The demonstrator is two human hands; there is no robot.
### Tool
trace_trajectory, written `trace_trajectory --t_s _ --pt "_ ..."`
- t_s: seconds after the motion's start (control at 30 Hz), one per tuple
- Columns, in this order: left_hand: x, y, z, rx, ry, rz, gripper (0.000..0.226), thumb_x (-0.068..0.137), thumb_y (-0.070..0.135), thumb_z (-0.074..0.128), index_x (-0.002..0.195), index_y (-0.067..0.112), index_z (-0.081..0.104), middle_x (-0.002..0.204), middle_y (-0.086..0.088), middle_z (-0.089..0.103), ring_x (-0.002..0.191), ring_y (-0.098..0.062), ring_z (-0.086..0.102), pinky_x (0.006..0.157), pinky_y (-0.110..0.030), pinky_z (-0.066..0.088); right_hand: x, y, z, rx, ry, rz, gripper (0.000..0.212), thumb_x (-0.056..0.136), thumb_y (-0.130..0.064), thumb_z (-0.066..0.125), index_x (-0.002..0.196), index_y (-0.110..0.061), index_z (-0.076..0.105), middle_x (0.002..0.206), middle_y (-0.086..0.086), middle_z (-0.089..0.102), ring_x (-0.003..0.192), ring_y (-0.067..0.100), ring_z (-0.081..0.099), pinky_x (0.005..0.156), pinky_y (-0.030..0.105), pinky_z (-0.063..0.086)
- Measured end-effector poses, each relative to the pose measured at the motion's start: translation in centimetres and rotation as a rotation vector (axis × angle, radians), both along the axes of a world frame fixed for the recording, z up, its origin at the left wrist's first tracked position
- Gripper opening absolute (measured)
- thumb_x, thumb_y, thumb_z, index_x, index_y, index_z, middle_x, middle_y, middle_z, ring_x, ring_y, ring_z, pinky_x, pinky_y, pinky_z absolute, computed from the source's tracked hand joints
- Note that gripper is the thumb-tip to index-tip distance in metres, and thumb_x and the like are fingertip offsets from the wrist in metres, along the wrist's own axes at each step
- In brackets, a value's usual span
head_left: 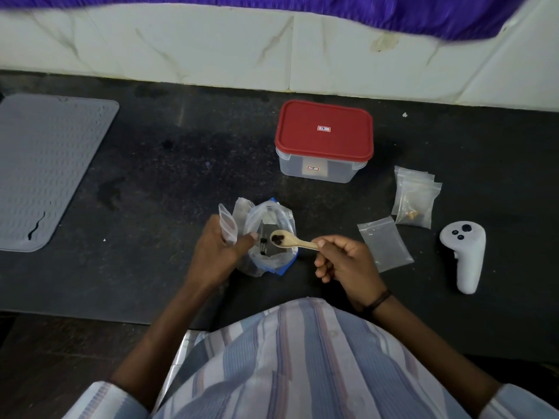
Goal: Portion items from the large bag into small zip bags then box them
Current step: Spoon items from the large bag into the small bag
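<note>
The large clear bag (269, 237) with blue trim stands open on the dark counter (151, 192). My left hand (216, 251) grips a small empty zip bag (228, 225) upright, right beside the large bag's left rim. Over the large bag's mouth, my right hand (344, 263) pinches the handle of a pale wooden spoon (290, 240), whose bowl carries a few dark pieces. A clear box with a red lid (325, 140) sits shut behind. To the right, small zip bags (416, 196) lie stacked, one holding brownish bits, and an empty zip bag (385, 243) lies flat.
A white handheld controller (464, 255) lies at the far right of the counter. A grey ribbed mat (45, 167) covers the left end. A white tiled wall runs along the back, and a purple cloth hangs along the top edge.
</note>
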State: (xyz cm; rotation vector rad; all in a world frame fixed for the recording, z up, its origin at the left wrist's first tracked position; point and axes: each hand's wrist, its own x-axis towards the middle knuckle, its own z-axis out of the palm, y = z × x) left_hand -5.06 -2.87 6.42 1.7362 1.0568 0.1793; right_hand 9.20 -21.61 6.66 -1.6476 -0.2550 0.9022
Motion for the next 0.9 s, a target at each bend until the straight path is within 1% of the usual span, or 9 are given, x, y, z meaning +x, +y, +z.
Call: trace_trajectory --t_s 0.07,0.13,0.3,0.37,0.5,0.57,0.67,0.8,0.9 --pt "-0.3 -0.1 0.2 0.165 -0.031 0.03 0.048 0.07 0.058 0.073 0.096 0.023 0.056 0.101 -0.003 0.059 0.089 -0.015 0.06 0.072 -0.034 0.056 0.1 -0.1 1.6 0.035 -0.019 -0.016 0.018 0.097 -0.014 0.053 0.098 -0.007 0.069 0.063 0.007 0.061 0.052 0.016 0.055 0.046 0.025 0.045" --pt "-0.6 -0.2 0.6 0.361 -0.075 0.063 0.04 0.076 0.044 0.077 0.092 0.016 0.055 0.096 -0.003 0.054 0.085 -0.009 0.055 0.066 -0.015 0.044 0.1 0.0 3.5 0.083 -0.042 -0.014 0.017 0.097 -0.014 0.053 0.097 -0.008 0.069 0.063 0.006 0.06 0.052 0.016 0.055 0.046 0.024 0.045" --pt "0.0 -1.1 2.4 0.518 -0.211 -0.032 0.034 0.081 0.029 0.077 0.101 0.023 0.051 0.087 0.013 0.054 0.082 0.004 0.056 0.065 -0.007 0.042 -0.3 1.0 8.2 0.203 -0.153 0.067 0.018 0.096 -0.012 0.053 0.094 -0.013 0.071 0.061 0.005 0.061 0.051 0.021 0.055 0.044 0.025 0.044" --pt "0.6 -1.4 2.6 0.521 -0.239 -0.058 0.039 0.08 0.024 0.077 0.106 0.027 0.048 0.089 0.015 0.054 0.085 0.003 0.057 0.067 -0.009 0.045 -0.5 1.4 9.5 0.227 -0.208 0.109 0.018 0.096 -0.011 0.053 0.093 -0.013 0.071 0.059 0.005 0.061 0.05 0.022 0.055 0.043 0.025 0.044" --pt "1.2 -1.6 2.4 0.602 -0.278 -0.111 0.042 0.08 0.018 0.075 0.104 0.033 0.044 0.094 0.005 0.059 0.084 -0.012 0.06 0.069 -0.037 0.053 -1.1 1.7 10.5 0.185 -0.348 0.184 0.016 0.095 -0.014 0.056 0.092 -0.014 0.072 0.059 0.006 0.063 0.049 0.019 0.058 0.044 0.024 0.046" --pt "1.1 -1.5 2.2 0.604 -0.299 -0.13 0.045 0.079 0.018 0.076 0.105 0.034 0.042 0.095 0.003 0.061 0.084 -0.014 0.061 0.068 -0.04 0.053 -1.4 1.7 10.4 0.152 -0.428 0.183 0.016 0.095 -0.014 0.057 0.089 -0.017 0.072 0.059 0.005 0.064 0.048 0.017 0.059 0.046 0.023 0.046" --pt "1.0 -1.6 1.9 0.603 -0.308 -0.146 0.051 0.077 0.017 0.078 0.105 0.035 0.04 0.094 0.004 0.06 0.081 -0.014 0.06 0.065 -0.038 0.053 -1.6 1.5 10.2 0.097 -0.579 0.201 0.016 0.094 -0.015 0.058 0.088 -0.018 0.073 0.058 0.001 0.064 0.048 0.013 0.06 0.047 0.022 0.048" --pt "1.0 -1.7 1.5 0.597 -0.324 -0.189 0.054 0.074 0.017 0.08 0.106 0.035 0.04 0.092 0.004 0.057 0.078 -0.012 0.057 0.064 -0.027 0.047 -1.9 1.4 10.7 0.014 -1.017 0.344 0.014 0.094 -0.019 0.058 0.093 -0.018 0.072 0.062 -0.009 0.062 0.052 0.009 0.057 0.049 0.026 0.048" --pt "1.1 -2.1 1.6 0.602 -0.349 -0.217 0.045 0.077 0.032 0.073 0.108 0.031 0.041 0.092 0.006 0.056 0.079 -0.01 0.056 0.066 -0.019 0.042 -2.3 1.7 11.1 -0.029 -1.229 0.509 0.017 0.093 -0.021 0.055 0.095 -0.016 0.07 0.073 -0.004 0.065 0.061 0.008 0.057 0.055 0.03 0.051"
